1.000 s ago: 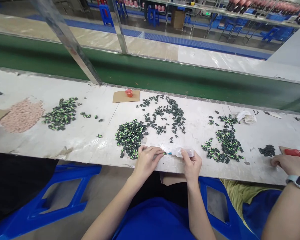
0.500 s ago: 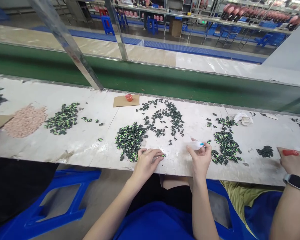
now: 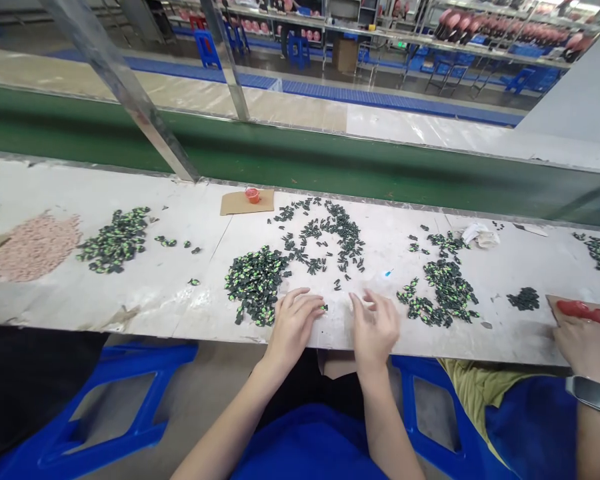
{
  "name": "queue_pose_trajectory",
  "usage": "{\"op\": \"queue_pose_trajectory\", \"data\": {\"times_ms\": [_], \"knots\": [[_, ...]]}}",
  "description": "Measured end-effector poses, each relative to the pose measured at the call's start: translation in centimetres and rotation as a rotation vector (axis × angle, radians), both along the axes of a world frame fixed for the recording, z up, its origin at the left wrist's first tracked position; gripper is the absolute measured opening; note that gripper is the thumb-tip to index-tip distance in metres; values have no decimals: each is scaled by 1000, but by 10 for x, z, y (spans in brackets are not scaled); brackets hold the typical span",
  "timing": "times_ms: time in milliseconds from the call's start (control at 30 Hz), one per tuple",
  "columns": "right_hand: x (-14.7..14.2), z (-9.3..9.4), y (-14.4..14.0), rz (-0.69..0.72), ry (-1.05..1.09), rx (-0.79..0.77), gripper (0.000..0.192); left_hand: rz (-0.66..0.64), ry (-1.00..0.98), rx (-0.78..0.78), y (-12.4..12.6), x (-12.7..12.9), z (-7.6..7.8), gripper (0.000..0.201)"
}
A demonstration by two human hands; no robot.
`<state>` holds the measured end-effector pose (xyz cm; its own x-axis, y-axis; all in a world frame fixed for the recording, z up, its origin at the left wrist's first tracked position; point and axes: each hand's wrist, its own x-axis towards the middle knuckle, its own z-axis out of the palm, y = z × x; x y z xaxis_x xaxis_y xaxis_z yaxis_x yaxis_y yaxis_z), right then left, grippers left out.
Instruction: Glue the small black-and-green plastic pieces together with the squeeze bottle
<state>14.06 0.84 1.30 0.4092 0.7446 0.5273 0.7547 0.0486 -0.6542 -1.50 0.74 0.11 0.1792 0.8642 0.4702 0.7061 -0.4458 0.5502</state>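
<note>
The white worktable spans the view from side to side, with a green panel running along its far edge. A blue stool stands at the near edge, to the left. On the worktable surface, a pink pile lies at the far left; a loose scatter of dark parts occupies the middle; a dense black-and-green pile lies to the near left of that scatter, and a second black-and-green pile to its right. The left hand is positioned just beside the dense pile, with thumb and fingertips closed in a pinch. The right hand is positioned opposite, thumb and fingers parted and holding nothing visible; its outline is slightly blurred. A cardboard piece lies near the green panel. The blue-tipped bottle is beyond the right hand; its pale body is too faint to outline. A red cup sits on the cardboard piece. The small black-and-green part is pinched at the left hand's fingertips, between the two hands
</note>
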Motion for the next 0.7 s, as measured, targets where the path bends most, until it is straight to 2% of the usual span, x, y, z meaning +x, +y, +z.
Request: {"op": "queue_pose_trajectory", "data": {"times_ms": [100, 200, 333, 400, 533, 600, 700], "knots": [[-15, -2, 8, 138, -15, -184, 27, 50, -34, 23, -3, -4, 7, 16], [-21, -5, 20, 144, -24, -298, 24, 100, -42, 28, -5, -9, 10, 15], [-20, -6, 28, 166, 15, -368, 20, 139, -43, -1, -5, -12, 7, 17], [-18, -5, 26, 217, 119, -356, 19, 149, -57, -20, -4, -12, 6, 19], [-18, 3, 13, 377, 491, -302, 16, 150, -84, -47, -4, -10, 5, 20], [-19, 6, 4, 411, 657, -316, 16, 150, -98, -50, -4, -7, 6, 20], [-23, 8, -5, 434, 779, -346, 17, 140, -114, -43, -4, -4, 6, 21]]}}
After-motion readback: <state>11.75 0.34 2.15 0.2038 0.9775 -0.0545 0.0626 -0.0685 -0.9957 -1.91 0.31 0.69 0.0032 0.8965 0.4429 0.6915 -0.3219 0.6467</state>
